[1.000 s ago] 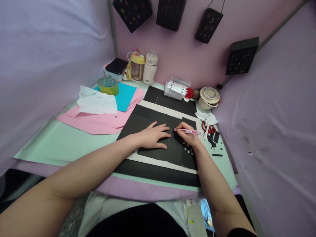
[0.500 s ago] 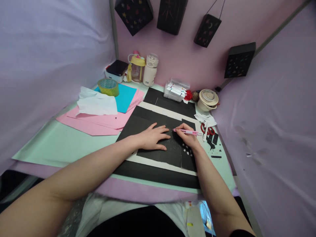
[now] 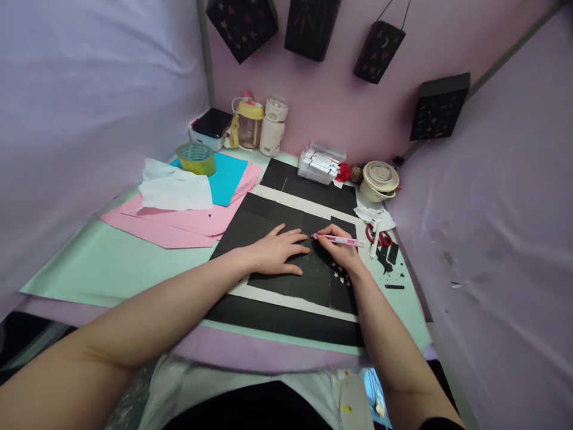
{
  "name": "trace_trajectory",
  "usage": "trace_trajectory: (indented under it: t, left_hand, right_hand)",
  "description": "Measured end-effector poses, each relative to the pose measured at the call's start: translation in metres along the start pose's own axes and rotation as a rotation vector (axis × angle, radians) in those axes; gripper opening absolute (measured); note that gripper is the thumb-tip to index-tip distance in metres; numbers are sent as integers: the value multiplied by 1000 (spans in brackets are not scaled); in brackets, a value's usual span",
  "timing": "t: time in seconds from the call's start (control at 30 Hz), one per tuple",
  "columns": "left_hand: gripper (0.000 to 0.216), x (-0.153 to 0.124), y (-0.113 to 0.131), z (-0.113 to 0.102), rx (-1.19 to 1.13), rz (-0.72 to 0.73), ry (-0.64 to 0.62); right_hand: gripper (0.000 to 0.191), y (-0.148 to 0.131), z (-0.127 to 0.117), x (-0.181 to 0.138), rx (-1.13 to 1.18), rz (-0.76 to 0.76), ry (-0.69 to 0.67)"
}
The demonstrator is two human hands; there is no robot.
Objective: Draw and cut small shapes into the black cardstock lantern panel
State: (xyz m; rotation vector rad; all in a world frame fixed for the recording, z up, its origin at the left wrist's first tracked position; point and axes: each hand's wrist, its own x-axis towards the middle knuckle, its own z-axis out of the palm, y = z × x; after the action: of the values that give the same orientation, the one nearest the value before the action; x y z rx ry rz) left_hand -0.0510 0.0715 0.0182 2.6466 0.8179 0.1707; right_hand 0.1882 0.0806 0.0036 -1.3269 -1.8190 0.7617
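My left hand (image 3: 280, 252) lies flat with its fingers spread on a sheet of black paper (image 3: 268, 283), pressing it against the table. Pinched in my right hand (image 3: 341, 249) is a slim pink-and-white pen-shaped tool (image 3: 342, 240). Its tip meets the black paper just right of my left fingertips and is too small to make out. Faint lines show on the paper between the hands. By my right wrist, small white stars and other shapes (image 3: 341, 276) stand out on the black. Under the sheet lies a white layer, with more black paper (image 3: 286, 319) along the front.
Red-handled scissors (image 3: 378, 235) and black paper scraps (image 3: 385, 260) lie on the right. Pink sheets (image 3: 165, 230), a blue sheet (image 3: 230, 179) and a tape roll (image 3: 196, 158) are on the left. A marker box (image 3: 320, 164), bottles (image 3: 272, 128) and a lidded bowl (image 3: 379, 179) stand behind. Black boxes (image 3: 379, 52) hang above.
The pen-shaped tool's tip has shifted very slightly with my right hand. My left hand stays in place on the paper. The view has tilted a little.
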Motion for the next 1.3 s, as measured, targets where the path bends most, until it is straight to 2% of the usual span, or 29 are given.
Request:
trace_trajectory:
  t: [0.27, 0.4, 0.5, 0.67, 0.77, 0.97, 1.1, 1.2, 1.3]
  left_hand:
    - [60, 0, 2, -1, 22, -13, -3]
    - [62, -1, 11, -7, 30, -77, 27]
    - [65, -8, 11, -18, 36, -262, 132]
    - [71, -35, -8, -32, 36, -775, 377]
    - [75, -48, -22, -32, -12, -905, 434]
    - [79, -54, -37, -37, -240, -944, 579]
    - [86, -59, -39, -44, -527, -1004, 646]
    - [73, -64, -37, -49, -786, -1010, 605]
    - [56, -65, -36, -52, -932, -1012, 611]
  right_hand:
    - [18, -7, 0, 0, 37, 43, 36]
    - [18, -5, 1, 1, 33, 47, 45]
    - [19, -2, 1, 1, 52, 68, 49]
    - [20, 0, 2, 0, 92, 84, 27]
    - [20, 0, 2, 0, 99, 81, 28]
    - [17, 0, 2, 2, 131, 85, 51]
    - [12, 0, 0, 2, 129, 94, 57]
    - [9, -1, -1, 2, 132, 100, 49]
    - [10, -2, -1, 1, 137, 105, 33]
